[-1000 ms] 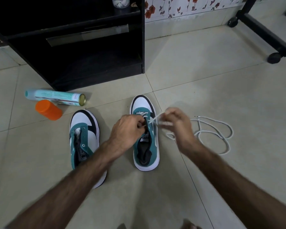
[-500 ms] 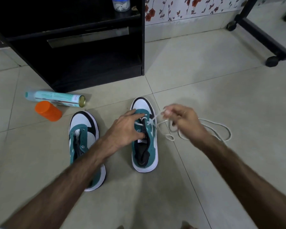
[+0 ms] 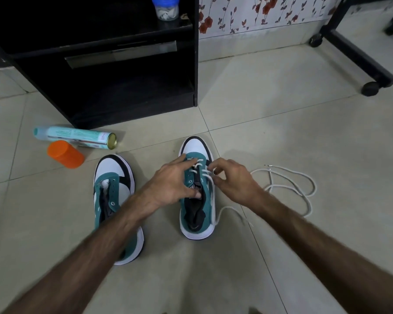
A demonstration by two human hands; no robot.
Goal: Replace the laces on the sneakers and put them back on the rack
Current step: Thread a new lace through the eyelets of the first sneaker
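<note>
From the head camera, two teal sneakers are seen on the tiled floor near a black rack. The right sneaker is pressed by the left hand, fingers spread flat. The white lace is pinched at the eyelets by the right hand. The left sneaker lies unlaced.

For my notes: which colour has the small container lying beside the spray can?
Orange; the container shows clearly in the head view, beside the spray can.

Left sneaker half under forearm
</note>
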